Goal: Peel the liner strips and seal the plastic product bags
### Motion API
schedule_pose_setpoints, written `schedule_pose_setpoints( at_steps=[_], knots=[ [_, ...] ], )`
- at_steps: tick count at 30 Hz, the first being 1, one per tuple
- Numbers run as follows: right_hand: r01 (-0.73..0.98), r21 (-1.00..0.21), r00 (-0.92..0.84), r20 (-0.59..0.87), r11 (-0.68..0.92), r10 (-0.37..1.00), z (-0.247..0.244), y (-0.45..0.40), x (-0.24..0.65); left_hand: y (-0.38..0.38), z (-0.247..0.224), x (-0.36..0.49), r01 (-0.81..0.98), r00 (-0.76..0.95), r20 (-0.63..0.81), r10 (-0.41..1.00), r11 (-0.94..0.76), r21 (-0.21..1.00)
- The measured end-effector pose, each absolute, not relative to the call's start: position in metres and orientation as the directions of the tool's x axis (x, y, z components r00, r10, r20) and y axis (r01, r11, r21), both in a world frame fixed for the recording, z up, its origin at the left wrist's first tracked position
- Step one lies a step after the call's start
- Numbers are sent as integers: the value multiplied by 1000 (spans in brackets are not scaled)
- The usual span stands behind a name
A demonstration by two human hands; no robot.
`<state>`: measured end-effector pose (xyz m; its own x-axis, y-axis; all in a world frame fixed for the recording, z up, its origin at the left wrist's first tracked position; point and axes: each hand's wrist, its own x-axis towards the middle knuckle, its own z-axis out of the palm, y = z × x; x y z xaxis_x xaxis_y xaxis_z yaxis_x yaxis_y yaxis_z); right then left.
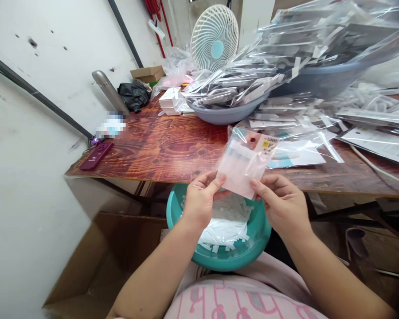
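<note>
The left hand (200,201) and the right hand (286,204), two in all, were apart from each other, each clamped between thumb and fingers on one packet (241,170): the left at its eight o'clock, the right at its four. The packet was held up over the near edge of the table (149,146), its printed end away from the body. The step in hand seemed to be steadying this packet two-handed; the next move, judging by the loose film, called for a light, even pinch that would not crease it.

With the packet as the clock's hub, one tub (228,261) sat lower, towards seven, with white strips (224,230) too tangled to count. One carton (86,266) was at eight, below table level. At nine lay what looked like one phone (96,156). Cards (295,155) overlapped at three, their number unclear.

Farther off were two bowls: a small bowl (222,117) just short of twelve, a large bowl (315,82) past one, both heaped with clear bags (319,40) beyond counting. One flask (109,88) stood at ten; one fan (215,40) rose behind the small bowl.
</note>
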<state>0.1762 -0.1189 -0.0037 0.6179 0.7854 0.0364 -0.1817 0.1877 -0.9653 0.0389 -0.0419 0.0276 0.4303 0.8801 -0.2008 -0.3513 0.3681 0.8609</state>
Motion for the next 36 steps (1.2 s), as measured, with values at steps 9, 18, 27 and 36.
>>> schedule_pose_setpoints(
  at_steps=[9,18,27,36],
  knots=[
    [-176,-974,512,32,142,858,-1,-118,168,-37,24,35,-440,316,-199,928,329,836],
    [-290,-953,401,-36,90,915,0,-123,157,-39,18,24,-421,229,-78,970,171,891],
    [5,-983,399,169,182,901,-3,-128,145,-39,12,-11,46,104,388,916,-394,918],
    [497,-695,41,617,520,786,-13,-132,124,-54,-3,-55,31,23,258,966,-258,966]
  ],
)
